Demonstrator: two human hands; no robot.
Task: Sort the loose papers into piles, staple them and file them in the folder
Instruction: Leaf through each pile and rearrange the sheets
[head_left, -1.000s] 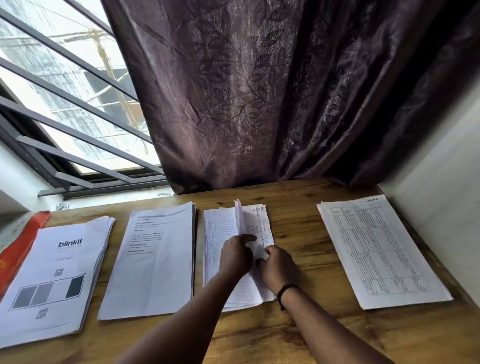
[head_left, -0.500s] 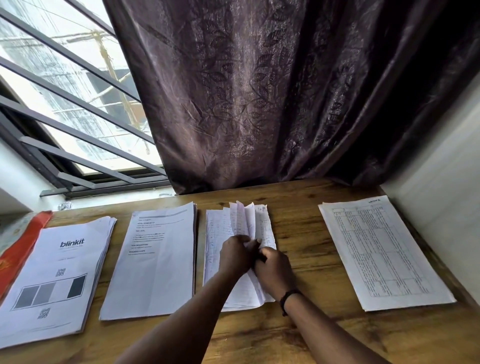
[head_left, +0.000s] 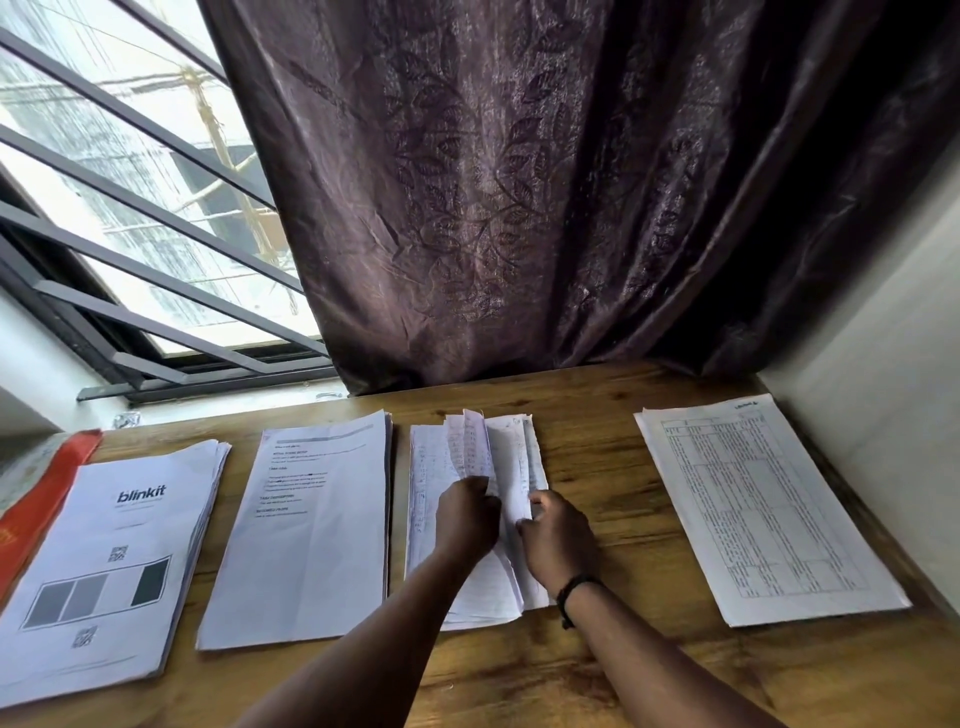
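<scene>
- Head view: four piles of paper lie in a row on the wooden worktop (head_left: 597, 415), each apart from the next.
- Far left is the blinkit pile (head_left: 104, 566), with a logo, grey blocks and QR codes on its top sheet; a red folder (head_left: 41, 499) lies just beside it at the left edge.
- Next comes a printed-text pile (head_left: 306, 530).
- The handwritten pile (head_left: 431, 467) lies third, in the middle of the worktop.
- The left hand (head_left: 465, 517) has its fingers curled round lifted sheets of the handwritten pile, which stand up and fan out above it.
- The right hand (head_left: 558, 538), a dark band on its wrist, pinches the right edge of the same sheets.
- The two hands sit close together on this pile.
- Far right, near the wall, lies the table-form pile (head_left: 769, 509).
- A dark leaf-patterned curtain (head_left: 519, 208) hangs behind, beside a barred window (head_left: 130, 208).
</scene>
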